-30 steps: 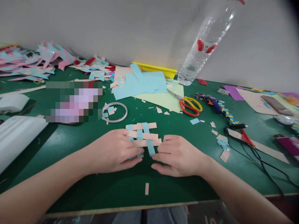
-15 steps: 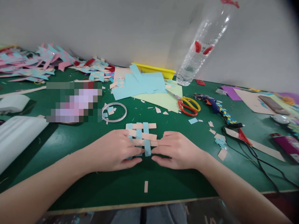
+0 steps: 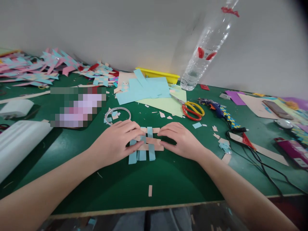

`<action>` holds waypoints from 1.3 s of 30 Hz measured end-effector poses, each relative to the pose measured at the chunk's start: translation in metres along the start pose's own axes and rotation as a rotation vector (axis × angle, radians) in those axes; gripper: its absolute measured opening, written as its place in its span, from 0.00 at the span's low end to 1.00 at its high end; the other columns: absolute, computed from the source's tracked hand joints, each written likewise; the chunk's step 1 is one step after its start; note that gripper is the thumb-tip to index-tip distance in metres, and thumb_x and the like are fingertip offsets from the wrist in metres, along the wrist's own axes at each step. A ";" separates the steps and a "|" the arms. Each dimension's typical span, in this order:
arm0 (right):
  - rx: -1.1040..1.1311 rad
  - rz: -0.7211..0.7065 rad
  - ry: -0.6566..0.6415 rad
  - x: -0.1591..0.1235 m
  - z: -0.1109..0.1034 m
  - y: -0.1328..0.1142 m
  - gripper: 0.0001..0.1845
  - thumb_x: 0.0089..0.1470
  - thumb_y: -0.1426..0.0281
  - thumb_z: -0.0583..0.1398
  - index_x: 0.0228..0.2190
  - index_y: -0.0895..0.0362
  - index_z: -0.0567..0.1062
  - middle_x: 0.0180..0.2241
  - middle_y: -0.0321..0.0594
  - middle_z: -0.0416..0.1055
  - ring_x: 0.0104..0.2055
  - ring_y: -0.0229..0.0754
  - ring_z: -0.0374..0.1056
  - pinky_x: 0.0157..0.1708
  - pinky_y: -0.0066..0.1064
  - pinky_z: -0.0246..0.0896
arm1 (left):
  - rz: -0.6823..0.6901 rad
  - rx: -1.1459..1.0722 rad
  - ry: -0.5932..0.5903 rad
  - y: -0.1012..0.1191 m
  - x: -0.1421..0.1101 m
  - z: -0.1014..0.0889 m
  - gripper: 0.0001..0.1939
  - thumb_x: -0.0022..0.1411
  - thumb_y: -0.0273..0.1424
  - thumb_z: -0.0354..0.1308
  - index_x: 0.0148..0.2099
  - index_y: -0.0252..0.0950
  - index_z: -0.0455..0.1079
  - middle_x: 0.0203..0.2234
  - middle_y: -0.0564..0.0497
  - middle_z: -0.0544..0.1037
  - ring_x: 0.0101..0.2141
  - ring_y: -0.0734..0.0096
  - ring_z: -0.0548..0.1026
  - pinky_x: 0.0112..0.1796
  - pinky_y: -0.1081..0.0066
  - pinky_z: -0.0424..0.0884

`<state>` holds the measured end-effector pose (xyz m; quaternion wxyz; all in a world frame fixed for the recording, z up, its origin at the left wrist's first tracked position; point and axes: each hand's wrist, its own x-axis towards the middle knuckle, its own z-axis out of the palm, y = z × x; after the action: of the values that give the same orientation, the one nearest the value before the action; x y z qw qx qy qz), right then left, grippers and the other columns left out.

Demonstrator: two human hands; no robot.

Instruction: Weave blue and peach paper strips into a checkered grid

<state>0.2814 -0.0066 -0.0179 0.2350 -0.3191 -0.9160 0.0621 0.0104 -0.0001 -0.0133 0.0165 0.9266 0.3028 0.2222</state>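
"State the count, nearest first."

"One loose pink slip lay near the front edge of the bench. Behind it sat one paper weave: three pink strips crossing three blue. Beyond were one white ring, one pair of scissors and one tilted bottle."

"Condition of each grip?"

"Thumb parted from fingers on both. The left hand lay over the weave's left part; the right hand was at its right ends."

"Anything obscured?"

"Left fingers covered the weave's upper left corner and part of the ring's near rim. A white casing was cut off at the left, a pixelated patch was unreadable, and the bottle's top left the view."

"Edges and room?"

"Mostly bare bench separated weave from front edge, and right hand from paper scraps. At the rear, a yellow tray stood beside the wall."
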 end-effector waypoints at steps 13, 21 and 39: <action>0.062 0.000 0.021 0.003 0.009 -0.003 0.09 0.60 0.66 0.62 0.40 0.57 0.76 0.40 0.44 0.78 0.44 0.44 0.72 0.49 0.41 0.63 | -0.105 -0.087 -0.220 0.000 -0.004 0.021 0.37 0.68 0.54 0.47 0.69 0.35 0.52 0.65 0.38 0.62 0.65 0.50 0.59 0.62 0.49 0.56; 0.105 0.026 0.019 0.002 0.012 -0.003 0.10 0.60 0.67 0.62 0.42 0.57 0.75 0.39 0.43 0.79 0.42 0.44 0.73 0.48 0.42 0.64 | -0.075 -0.104 -0.335 0.002 -0.001 0.023 0.39 0.68 0.53 0.49 0.72 0.41 0.45 0.69 0.44 0.55 0.67 0.55 0.55 0.65 0.51 0.49; 0.003 -0.017 0.022 0.004 0.006 0.001 0.09 0.64 0.71 0.56 0.37 0.58 0.77 0.37 0.42 0.79 0.39 0.42 0.72 0.45 0.38 0.64 | -0.047 -0.100 -0.330 0.002 -0.001 0.023 0.37 0.68 0.49 0.52 0.71 0.39 0.48 0.68 0.44 0.57 0.66 0.57 0.56 0.65 0.52 0.47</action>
<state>0.2763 -0.0035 -0.0223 0.2461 -0.3118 -0.9159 0.0578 0.0204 0.0006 -0.0343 0.1172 0.9412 0.3064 0.0812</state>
